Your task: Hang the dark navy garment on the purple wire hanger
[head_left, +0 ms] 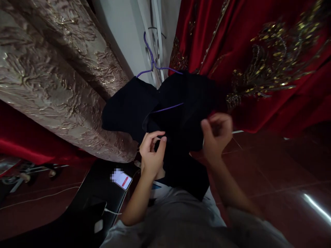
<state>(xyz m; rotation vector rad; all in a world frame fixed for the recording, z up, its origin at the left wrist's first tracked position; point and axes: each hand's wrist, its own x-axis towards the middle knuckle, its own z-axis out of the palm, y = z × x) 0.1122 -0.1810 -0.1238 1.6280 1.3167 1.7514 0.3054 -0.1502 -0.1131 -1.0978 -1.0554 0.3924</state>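
A black garment point(176, 137) hangs by its shoulders on a purple hanger point(152, 65), with its front open and the hanger's bottom bar showing inside. My left hand point(152, 150) is at the garment's front edge, thumb and index finger curled close together on the dark cloth. To the right, beside the garment, my right hand point(217, 134) is raised with its fingers curled in toward the thumb. It is blurred, and whatever its fingertips may hold is too small to make out.
Red drapery with gold sequins point(271, 69) hangs at the right, and textured beige fabric point(64, 69) at the left. A black table point(74, 210) at lower left bears a lit phone point(122, 179), a dark device point(96, 206) and a white cable point(112, 211).
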